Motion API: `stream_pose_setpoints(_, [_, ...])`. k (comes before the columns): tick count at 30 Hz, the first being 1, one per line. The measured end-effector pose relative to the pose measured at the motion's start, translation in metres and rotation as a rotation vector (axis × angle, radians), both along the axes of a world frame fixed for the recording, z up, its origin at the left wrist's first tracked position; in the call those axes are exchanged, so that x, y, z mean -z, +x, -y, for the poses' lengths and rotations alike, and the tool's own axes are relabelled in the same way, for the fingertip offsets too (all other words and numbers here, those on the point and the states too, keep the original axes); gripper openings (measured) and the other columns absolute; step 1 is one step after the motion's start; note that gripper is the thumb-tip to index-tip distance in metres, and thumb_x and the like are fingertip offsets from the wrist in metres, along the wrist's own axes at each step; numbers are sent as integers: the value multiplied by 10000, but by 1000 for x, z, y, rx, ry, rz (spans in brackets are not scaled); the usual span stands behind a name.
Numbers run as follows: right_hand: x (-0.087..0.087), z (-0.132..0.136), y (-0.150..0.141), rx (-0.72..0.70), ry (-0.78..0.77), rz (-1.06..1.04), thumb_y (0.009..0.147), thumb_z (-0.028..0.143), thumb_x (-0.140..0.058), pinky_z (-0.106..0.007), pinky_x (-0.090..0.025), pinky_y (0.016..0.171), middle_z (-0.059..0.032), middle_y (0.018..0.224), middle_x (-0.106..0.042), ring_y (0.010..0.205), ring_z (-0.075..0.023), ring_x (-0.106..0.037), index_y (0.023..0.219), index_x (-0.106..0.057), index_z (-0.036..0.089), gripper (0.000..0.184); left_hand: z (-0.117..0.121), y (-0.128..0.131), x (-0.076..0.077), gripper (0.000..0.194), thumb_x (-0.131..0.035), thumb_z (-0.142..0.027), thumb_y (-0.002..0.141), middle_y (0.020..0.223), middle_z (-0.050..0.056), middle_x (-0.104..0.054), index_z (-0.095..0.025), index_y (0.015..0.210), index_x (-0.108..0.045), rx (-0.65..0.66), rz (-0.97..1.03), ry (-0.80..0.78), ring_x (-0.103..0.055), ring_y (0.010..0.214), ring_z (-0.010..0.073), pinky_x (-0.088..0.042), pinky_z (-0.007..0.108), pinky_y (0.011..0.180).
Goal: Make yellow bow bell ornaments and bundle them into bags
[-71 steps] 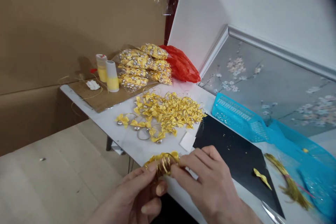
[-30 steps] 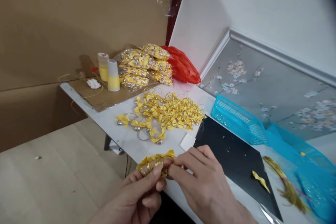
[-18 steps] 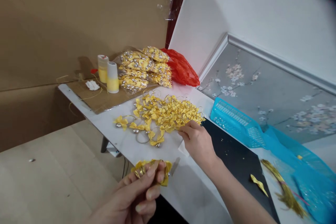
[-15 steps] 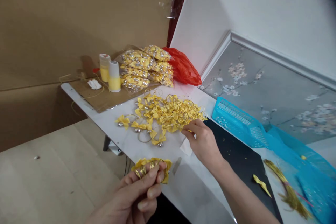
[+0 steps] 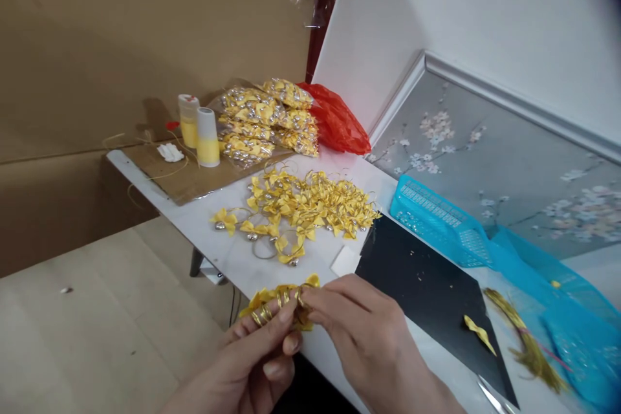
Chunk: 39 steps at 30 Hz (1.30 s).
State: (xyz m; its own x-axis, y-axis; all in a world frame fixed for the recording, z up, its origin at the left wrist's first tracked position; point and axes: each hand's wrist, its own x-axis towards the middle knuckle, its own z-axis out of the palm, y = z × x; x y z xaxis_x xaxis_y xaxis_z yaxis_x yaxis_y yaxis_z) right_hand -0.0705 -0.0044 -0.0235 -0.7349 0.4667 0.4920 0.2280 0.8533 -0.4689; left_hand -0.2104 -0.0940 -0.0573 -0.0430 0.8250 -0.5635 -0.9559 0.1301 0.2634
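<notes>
My left hand (image 5: 252, 362) is closed round a bunch of yellow ribbon bows on gold loops (image 5: 279, 301), held over the near edge of the white table (image 5: 228, 252). My right hand (image 5: 369, 343) pinches the same bunch from the right, fingertips touching the bows. Behind them a loose pile of yellow bows with silver beads (image 5: 310, 204) is spread on the table.
Clear bags of finished bows (image 5: 264, 119), a red plastic bag (image 5: 334, 123) and two thread spools (image 5: 198, 132) stand at the far end. A black sheet (image 5: 427, 291), a single bow (image 5: 478, 333), a blue basket (image 5: 441, 220) and gold cord (image 5: 526, 339) lie to the right. Scissors' tips (image 5: 495, 398) show at the bottom.
My right hand reached out to the loose pile of bows, then came back and is pinching the bunch in my left hand again.
</notes>
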Motion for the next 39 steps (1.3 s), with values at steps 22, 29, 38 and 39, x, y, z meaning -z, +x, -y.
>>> stream_pose_setpoints(22, [-4,-57,-14,305,-46,30,883,156,-589,-275,-503,687,-27,812,-651,709,-159,-618,798,-685,201,135,0,-5,-5,125,-714,-41,788,872,73,-682,-74,901,-756,9,-7,-8,-575,553,54,-475,118,416])
stream_pose_setpoints(29, [4,2,-3,131,-31,-59,924,105,-523,-241,-530,709,-25,842,-669,734,-143,-642,889,-680,213,194,0,1,2,91,-757,-39,746,701,55,-670,-91,819,-772,43,32,17,-586,540,73,-507,137,465])
stream_pose_setpoints(38, [-6,3,-6,15,-120,-56,901,111,-583,-201,-486,635,-3,807,-653,708,-114,-612,805,-729,235,213,0,2,4,80,-754,-42,749,676,29,-636,-114,716,-745,13,6,37,-572,554,74,-482,141,462])
stream_pose_setpoints(39, [-10,-5,-9,19,-166,-44,888,108,-599,-195,-487,652,-3,811,-660,718,-108,-621,813,-732,225,193,0,2,4,55,-746,-51,762,703,36,-643,-105,750,-750,19,-3,29,-565,555,70,-473,139,452])
